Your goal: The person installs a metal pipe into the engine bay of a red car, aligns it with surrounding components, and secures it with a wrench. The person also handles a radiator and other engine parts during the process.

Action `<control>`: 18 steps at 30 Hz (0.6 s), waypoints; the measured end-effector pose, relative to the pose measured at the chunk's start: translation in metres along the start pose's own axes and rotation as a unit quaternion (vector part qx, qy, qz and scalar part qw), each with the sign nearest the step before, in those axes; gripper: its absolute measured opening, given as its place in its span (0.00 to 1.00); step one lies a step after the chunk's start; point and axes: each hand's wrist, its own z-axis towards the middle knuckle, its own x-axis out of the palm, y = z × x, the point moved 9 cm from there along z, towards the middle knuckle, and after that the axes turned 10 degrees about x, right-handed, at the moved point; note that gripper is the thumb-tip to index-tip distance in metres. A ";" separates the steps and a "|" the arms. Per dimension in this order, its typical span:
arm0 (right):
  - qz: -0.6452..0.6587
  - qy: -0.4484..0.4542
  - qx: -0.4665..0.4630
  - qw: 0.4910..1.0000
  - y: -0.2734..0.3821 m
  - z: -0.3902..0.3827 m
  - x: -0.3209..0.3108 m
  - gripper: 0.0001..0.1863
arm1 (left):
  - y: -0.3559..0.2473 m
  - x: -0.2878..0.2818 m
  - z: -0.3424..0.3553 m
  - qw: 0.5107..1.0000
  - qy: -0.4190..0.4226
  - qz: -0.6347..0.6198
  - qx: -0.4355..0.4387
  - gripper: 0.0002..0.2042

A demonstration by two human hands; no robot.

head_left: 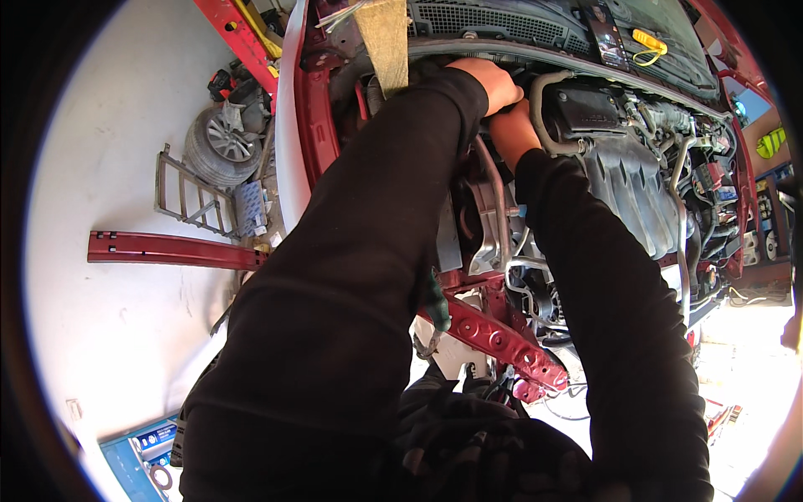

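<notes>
Both my hands reach deep into the open engine bay of a red car. My left hand (489, 84) is bent with its fingers curled down behind a wooden beam (381, 42); what they grip is hidden. My right hand (514, 134) is just below it, beside a curved grey hose (544, 109), its fingertips hidden in the shadow. To the right are a black plastic box (590, 109) and a dark engine cover (623, 192). Metal pipes (500, 217) run beneath my arms.
A red body rail (502, 339) crosses below the engine. At left, a loose wheel (219, 151), a metal frame (184, 192), a red bar (167, 247) and a red ladder (238, 33) line the white wall. A yellow tool (648, 42) lies near the windscreen; shelves (769, 217) stand at right.
</notes>
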 end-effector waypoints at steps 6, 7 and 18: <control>-0.599 0.094 -0.300 0.737 0.025 -0.034 0.041 0.17 | 0.002 -0.009 -0.007 0.998 0.005 -0.039 -0.055 0.25; -0.548 0.127 -0.266 0.783 0.029 -0.039 0.032 0.18 | 0.002 -0.011 -0.008 0.998 0.005 -0.037 -0.059 0.25; 0.044 0.290 0.001 0.956 0.062 -0.183 -0.190 0.27 | -0.006 -0.008 -0.002 0.997 -0.013 0.079 0.021 0.24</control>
